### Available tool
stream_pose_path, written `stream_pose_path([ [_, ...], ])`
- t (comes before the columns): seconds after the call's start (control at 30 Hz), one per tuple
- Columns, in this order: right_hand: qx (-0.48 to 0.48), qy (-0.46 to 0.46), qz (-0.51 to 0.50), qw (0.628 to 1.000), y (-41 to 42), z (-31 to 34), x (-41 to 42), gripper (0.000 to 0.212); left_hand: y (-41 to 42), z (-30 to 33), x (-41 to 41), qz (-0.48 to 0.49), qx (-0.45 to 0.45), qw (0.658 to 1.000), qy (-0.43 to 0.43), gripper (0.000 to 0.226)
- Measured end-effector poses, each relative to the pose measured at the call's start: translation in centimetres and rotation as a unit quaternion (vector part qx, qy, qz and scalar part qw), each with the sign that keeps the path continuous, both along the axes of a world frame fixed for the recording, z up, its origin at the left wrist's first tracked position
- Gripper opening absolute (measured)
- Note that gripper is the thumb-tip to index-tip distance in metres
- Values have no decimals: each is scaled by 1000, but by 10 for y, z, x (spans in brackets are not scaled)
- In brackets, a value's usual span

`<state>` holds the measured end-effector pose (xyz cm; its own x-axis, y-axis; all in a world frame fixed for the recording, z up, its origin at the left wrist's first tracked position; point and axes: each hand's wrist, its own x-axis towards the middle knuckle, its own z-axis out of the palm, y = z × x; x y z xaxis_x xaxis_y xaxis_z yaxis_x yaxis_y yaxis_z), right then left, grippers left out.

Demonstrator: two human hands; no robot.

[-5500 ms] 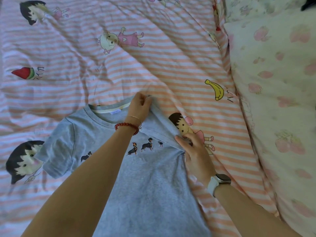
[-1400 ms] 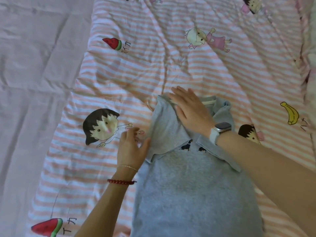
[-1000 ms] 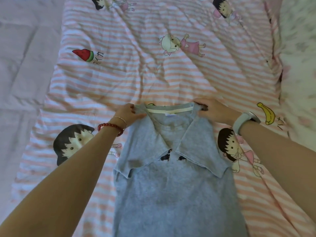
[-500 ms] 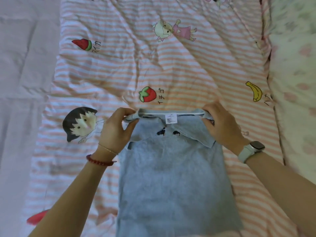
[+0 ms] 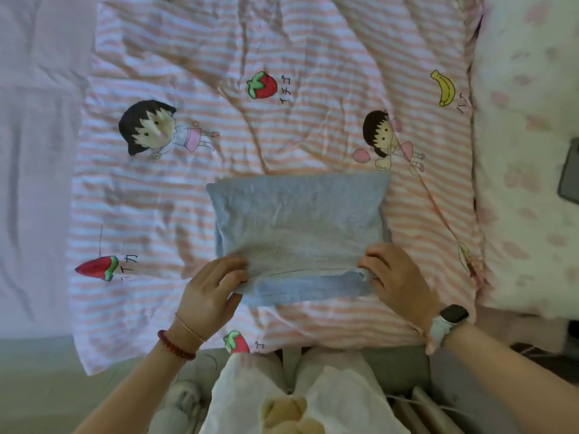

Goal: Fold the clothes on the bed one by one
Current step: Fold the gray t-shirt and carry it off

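A grey T-shirt (image 5: 297, 220) lies folded into a compact rectangle on the pink-striped cartoon blanket (image 5: 282, 57), near the bed's front edge. Its upper layer is doubled toward me, with a strip of the lower layer showing below the fold edge. My left hand (image 5: 210, 292) pinches the near left corner of the upper layer. At the near right corner, my right hand (image 5: 398, 277) grips the same layer, fingers curled around the cloth.
A pale floral quilt (image 5: 529, 120) covers the bed's right side, with a dark flat object (image 5: 570, 180) on it at the frame edge. Plain lilac sheet (image 5: 34, 151) lies to the left. My legs and the bed's front edge are below.
Both hands carried the shirt's collar end toward me over the body, halving its length. A strawberry print that the shirt covered now shows.
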<state>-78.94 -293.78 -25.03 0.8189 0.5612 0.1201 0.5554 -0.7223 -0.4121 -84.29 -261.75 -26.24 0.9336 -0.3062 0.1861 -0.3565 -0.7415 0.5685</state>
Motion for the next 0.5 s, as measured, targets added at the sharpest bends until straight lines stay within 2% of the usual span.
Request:
stream_pose_path([
  [0.07,-24,19,12,999,-3,-2,-17,50,-4,-1,-14,-5,19,1000,5,6],
  [0.13,-45,24,12,999,-8,-6,-30,44,-10,-3,-24,0,41,999,7,12],
  [0.27,-107,67,20,992,-17,-15,-48,6,-20,-9,-39,-26,118,990,75,19],
  [0.33,-164,113,32,979,-19,-21,-53,27,-23,-11,-41,-46,187,969,154,20],
  [0.37,-173,120,27,977,-19,-20,-52,27,-23,-12,-40,-47,200,960,190,24],
  [0.4,-163,110,14,980,-17,-19,-49,20,-23,-10,-37,-34,195,958,209,19],
  [0.43,-147,103,-8,984,-13,-18,-44,18,-23,-10,-31,-15,172,963,208,12],
  [0.5,-114,82,-54,989,1,-17,-27,30,-28,-8,-12,40,130,976,173,27],
])
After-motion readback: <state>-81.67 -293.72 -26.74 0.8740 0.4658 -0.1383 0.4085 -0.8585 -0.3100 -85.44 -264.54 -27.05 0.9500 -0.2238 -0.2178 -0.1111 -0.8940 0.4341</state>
